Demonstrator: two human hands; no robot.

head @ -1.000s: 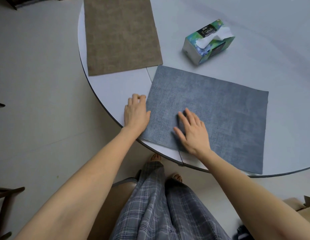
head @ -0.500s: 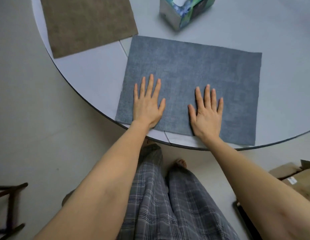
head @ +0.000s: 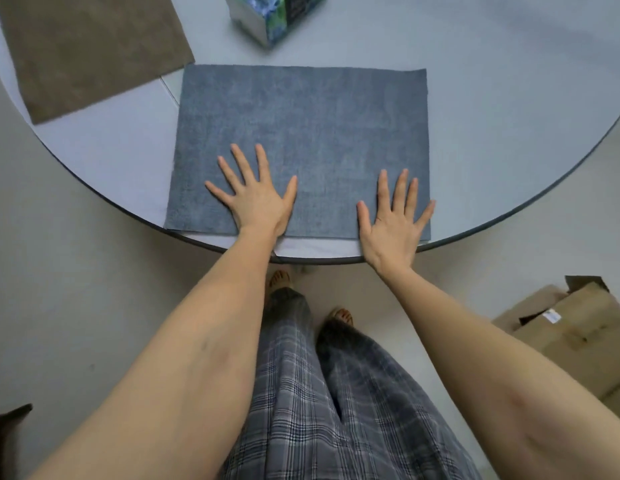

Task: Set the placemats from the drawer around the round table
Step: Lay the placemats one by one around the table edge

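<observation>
Blue-grey placemat: lies flat on the round table, its near long edge just inside the table's rim, directly in front of the person.
Left hand: palm down on the near left part of the blue-grey placemat; grip wide, fingers straight and spread, holding nothing.
Right hand: palm down on the near right corner of the same placemat, little finger at its right edge, heel of the hand over the table rim; grip wide, fingers straight, holding nothing.
Brown placemat: flat on the table to the upper left, angled, near the blue-grey one but apart from it.
Tissue box: on the table beyond the blue-grey placemat, partly cut off by the frame's top edge.
Cardboard box: on the floor at lower right.
Person: plaid trousers and bare toes visible below the table edge.
</observation>
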